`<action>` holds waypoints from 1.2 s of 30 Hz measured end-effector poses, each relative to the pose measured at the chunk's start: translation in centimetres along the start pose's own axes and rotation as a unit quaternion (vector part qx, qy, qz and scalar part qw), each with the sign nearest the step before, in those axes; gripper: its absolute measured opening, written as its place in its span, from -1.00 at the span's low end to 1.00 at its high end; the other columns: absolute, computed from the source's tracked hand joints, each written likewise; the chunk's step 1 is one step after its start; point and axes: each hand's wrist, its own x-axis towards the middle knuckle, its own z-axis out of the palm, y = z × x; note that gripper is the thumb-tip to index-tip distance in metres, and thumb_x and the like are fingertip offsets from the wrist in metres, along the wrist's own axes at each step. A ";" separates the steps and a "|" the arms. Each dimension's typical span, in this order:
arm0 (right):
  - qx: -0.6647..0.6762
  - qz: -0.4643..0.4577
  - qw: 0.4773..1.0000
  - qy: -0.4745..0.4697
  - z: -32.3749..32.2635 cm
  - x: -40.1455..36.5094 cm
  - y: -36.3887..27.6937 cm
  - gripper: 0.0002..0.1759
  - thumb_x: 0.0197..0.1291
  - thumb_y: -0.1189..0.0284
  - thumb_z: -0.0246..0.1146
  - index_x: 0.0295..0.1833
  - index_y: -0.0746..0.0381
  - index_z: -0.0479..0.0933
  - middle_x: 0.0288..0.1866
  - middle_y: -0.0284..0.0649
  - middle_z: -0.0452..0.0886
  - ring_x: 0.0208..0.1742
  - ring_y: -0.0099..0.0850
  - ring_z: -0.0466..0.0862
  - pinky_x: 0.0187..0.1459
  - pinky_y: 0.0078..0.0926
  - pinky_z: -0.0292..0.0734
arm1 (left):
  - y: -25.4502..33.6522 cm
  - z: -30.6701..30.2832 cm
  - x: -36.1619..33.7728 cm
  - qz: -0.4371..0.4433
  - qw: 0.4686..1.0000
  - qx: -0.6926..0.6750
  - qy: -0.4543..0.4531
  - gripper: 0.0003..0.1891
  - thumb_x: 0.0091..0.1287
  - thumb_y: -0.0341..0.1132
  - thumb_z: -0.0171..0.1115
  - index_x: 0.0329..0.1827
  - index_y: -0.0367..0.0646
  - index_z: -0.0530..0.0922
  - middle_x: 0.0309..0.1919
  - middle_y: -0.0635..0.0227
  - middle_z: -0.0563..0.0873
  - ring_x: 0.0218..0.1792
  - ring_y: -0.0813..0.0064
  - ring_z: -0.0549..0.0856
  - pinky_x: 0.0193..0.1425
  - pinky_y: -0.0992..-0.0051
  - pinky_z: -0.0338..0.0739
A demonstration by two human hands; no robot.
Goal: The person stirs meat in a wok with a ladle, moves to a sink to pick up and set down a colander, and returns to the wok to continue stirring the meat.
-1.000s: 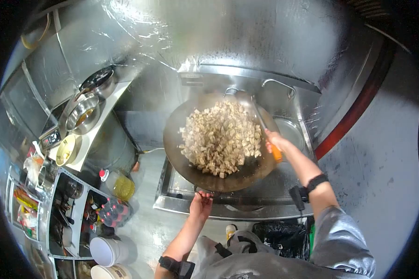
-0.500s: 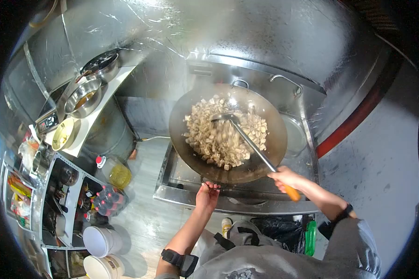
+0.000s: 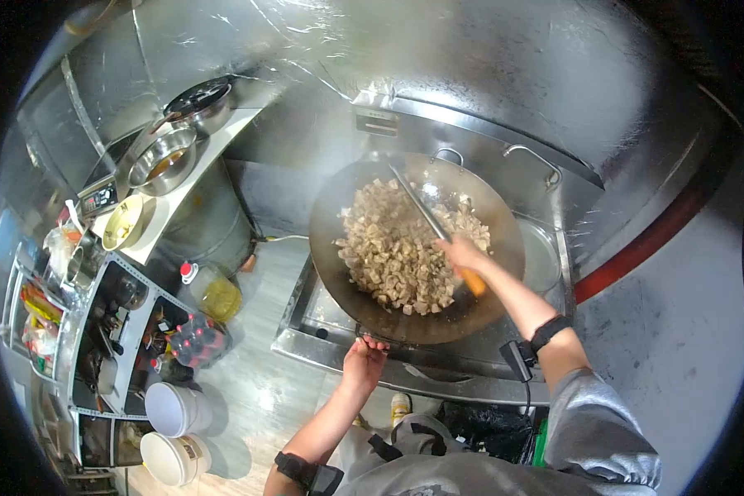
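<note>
A large wok (image 3: 335,277) sits on the steel stove and holds a heap of small pale-brown cubes (image 3: 405,256). My right hand (image 3: 463,255) is wrapped round the long-handled ladle (image 3: 419,205), just above its orange grip end. The ladle reaches over the cubes to the wok's far side, and its bowl is hard to make out there. At the near rim, my left hand (image 3: 365,362) has its fingers closed on the wok's near handle, which is mostly hidden by them.
Left of the stove, a white shelf (image 3: 178,198) carries metal bowls (image 3: 164,161), a yellowish bowl (image 3: 122,223) and a scale (image 3: 99,198). An oil jug (image 3: 215,293), bottles (image 3: 197,341) and white buckets (image 3: 174,409) stand below. A faucet (image 3: 533,157) rises behind the wok at right.
My right hand has moved up and left over the wok, carrying the ladle from the middle of the cubes to the far side. My left hand stays at the near rim. The view has shifted slightly.
</note>
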 end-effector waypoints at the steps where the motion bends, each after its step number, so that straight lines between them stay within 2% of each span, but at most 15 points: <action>1: 0.013 0.023 0.999 -0.018 0.9 0.0 0.3 -0.59 0.24 0.18 -0.01 -0.18 0.39 0.25 -0.69 -0.27 0.36 -0.81 -0.51 0.39 -0.82 -0.55 0.36 | 0.3 0.5 -0.2 -0.013 1.000 -0.003 0.015 -0.70 0.37 -0.11 -0.21 -0.44 -0.06 0.36 -0.50 0.45 0.47 -0.33 0.45 0.50 -0.13 0.44 0.39; 5: -0.035 0.110 0.993 -0.019 3.4 -3.6 2.4 -0.57 0.24 0.17 -0.02 -0.17 0.41 0.29 -0.67 -0.18 0.41 -0.81 -0.45 0.41 -0.80 -0.49 0.40 | 0.3 1.3 -0.7 -0.029 0.998 -0.011 0.047 -0.73 0.36 -0.12 -0.18 -0.43 -0.05 0.35 -0.49 0.48 0.47 -0.39 0.51 0.49 -0.22 0.45 0.42; 9: -0.079 0.118 0.989 -0.043 2.9 -7.5 4.3 -0.56 0.23 0.17 0.00 -0.25 0.43 0.35 -0.68 -0.12 0.44 -0.80 -0.38 0.44 -0.79 -0.40 0.40 | -0.1 -0.2 0.0 -0.026 0.999 0.001 0.027 -0.70 0.36 -0.08 -0.20 -0.44 -0.05 0.35 -0.48 0.45 0.48 -0.35 0.47 0.51 -0.22 0.43 0.42; 11: -0.126 0.116 0.985 -0.022 2.1 -11.2 3.9 -0.53 0.22 0.17 0.01 -0.37 0.46 0.37 -0.72 -0.12 0.43 -0.80 -0.34 0.46 -0.79 -0.34 0.39 | -0.3 -0.9 0.4 -0.026 0.999 0.001 0.019 -0.69 0.35 -0.07 -0.21 -0.44 -0.05 0.35 -0.48 0.44 0.48 -0.34 0.45 0.51 -0.21 0.43 0.42; 13: -0.141 0.146 0.978 -0.040 0.0 -14.7 4.4 -0.50 0.22 0.16 0.02 -0.42 0.47 0.38 -0.77 -0.15 0.41 -0.82 -0.34 0.44 -0.79 -0.34 0.36 | -0.3 -1.3 0.7 -0.027 1.000 -0.001 0.014 -0.68 0.34 -0.06 -0.20 -0.44 -0.05 0.36 -0.49 0.44 0.48 -0.34 0.44 0.51 -0.20 0.44 0.43; 16: -0.202 0.109 0.971 -0.061 -4.7 -20.3 6.6 -0.46 0.21 0.07 0.01 -0.53 0.38 0.36 -0.82 -0.24 0.37 -0.83 -0.42 0.43 -0.76 -0.40 0.33 | -0.1 -0.9 0.5 -0.029 1.000 -0.006 0.000 -0.68 0.34 -0.05 -0.20 -0.44 -0.05 0.36 -0.49 0.44 0.48 -0.34 0.44 0.51 -0.21 0.44 0.42; 17: -0.199 0.109 0.973 -0.035 -6.3 -21.7 7.0 -0.46 0.18 0.05 0.03 -0.50 0.38 0.40 -0.78 -0.23 0.39 -0.80 -0.43 0.46 -0.72 -0.42 0.36 | 0.1 -0.4 0.0 -0.028 1.000 -0.011 -0.001 -0.72 0.37 -0.16 -0.19 -0.43 -0.08 0.38 -0.51 0.46 0.47 -0.36 0.46 0.53 -0.22 0.45 0.49; 18: -0.190 0.137 0.972 -0.005 -7.5 -23.3 6.0 -0.44 0.15 0.01 0.05 -0.47 0.38 0.42 -0.74 -0.21 0.41 -0.77 -0.46 0.48 -0.70 -0.46 0.38 | 0.1 -0.3 -0.1 -0.032 0.999 -0.013 -0.001 -0.72 0.37 -0.16 -0.19 -0.43 -0.08 0.38 -0.51 0.46 0.47 -0.36 0.46 0.53 -0.22 0.45 0.49; 21: -0.287 0.085 0.952 0.061 -10.6 -27.4 4.4 -0.39 0.11 -0.02 0.06 -0.49 0.43 0.44 -0.57 0.11 0.48 -0.46 -0.04 0.55 -0.35 -0.16 0.38 | 0.5 0.1 -0.1 -0.044 0.998 -0.027 0.023 -0.71 0.38 -0.15 -0.21 -0.44 -0.08 0.36 -0.54 0.44 0.45 -0.39 0.44 0.51 -0.17 0.42 0.48; 23: -0.338 0.080 0.932 0.103 -12.8 -29.6 4.8 -0.42 0.11 -0.02 0.05 -0.45 0.38 0.47 -0.52 0.10 0.49 -0.39 0.03 0.52 -0.35 -0.15 0.37 | 0.3 0.4 -0.2 -0.051 0.997 -0.047 0.033 -0.71 0.37 -0.15 -0.21 -0.45 -0.09 0.35 -0.55 0.44 0.44 -0.41 0.44 0.50 -0.14 0.40 0.47; 26: -0.397 0.084 0.905 0.128 -15.2 -32.6 3.4 -0.42 0.11 -0.03 0.04 -0.42 0.35 0.48 -0.56 0.07 0.48 -0.40 0.01 0.52 -0.35 -0.14 0.36 | 0.4 0.6 0.1 -0.050 0.994 -0.079 0.048 -0.70 0.38 -0.14 -0.23 -0.46 -0.10 0.33 -0.59 0.43 0.41 -0.45 0.41 0.46 -0.03 0.32 0.43; 28: -0.437 0.138 0.881 0.115 -16.4 -33.7 2.5 -0.41 0.09 -0.06 0.04 -0.42 0.34 0.48 -0.59 0.05 0.47 -0.41 -0.01 0.52 -0.35 -0.17 0.37 | 0.7 1.0 -0.1 -0.067 0.993 -0.080 0.060 -0.68 0.37 -0.11 -0.24 -0.46 -0.07 0.33 -0.59 0.44 0.41 -0.43 0.43 0.46 -0.10 0.37 0.43; 31: -0.524 0.111 0.842 0.066 -17.8 -33.7 2.1 -0.41 0.08 -0.07 0.03 -0.43 0.33 0.49 -0.61 0.00 0.48 -0.42 -0.04 0.54 -0.32 -0.19 0.42 | 0.6 0.5 0.3 -0.086 0.990 -0.099 0.046 -0.67 0.36 -0.06 -0.23 -0.46 -0.04 0.33 -0.59 0.47 0.40 -0.41 0.45 0.46 -0.17 0.43 0.39; 32: -0.523 0.112 0.842 0.065 -17.9 -33.4 2.2 -0.41 0.08 -0.07 0.03 -0.43 0.33 0.49 -0.61 0.00 0.48 -0.42 -0.04 0.54 -0.32 -0.19 0.42 | 0.5 0.4 0.3 -0.086 0.990 -0.099 0.047 -0.67 0.36 -0.06 -0.23 -0.46 -0.04 0.33 -0.59 0.47 0.40 -0.41 0.45 0.46 -0.17 0.43 0.39; 36: -0.461 0.206 0.859 -0.082 -16.5 -28.6 3.1 -0.43 0.16 -0.02 -0.01 -0.40 0.33 0.51 -0.53 0.01 0.55 -0.35 -0.05 0.58 -0.24 -0.16 0.45 | 0.6 0.2 -0.3 -0.069 0.996 -0.057 0.016 -0.67 0.33 -0.01 -0.17 -0.47 -0.02 0.33 -0.57 0.49 0.39 -0.39 0.47 0.45 -0.17 0.44 0.36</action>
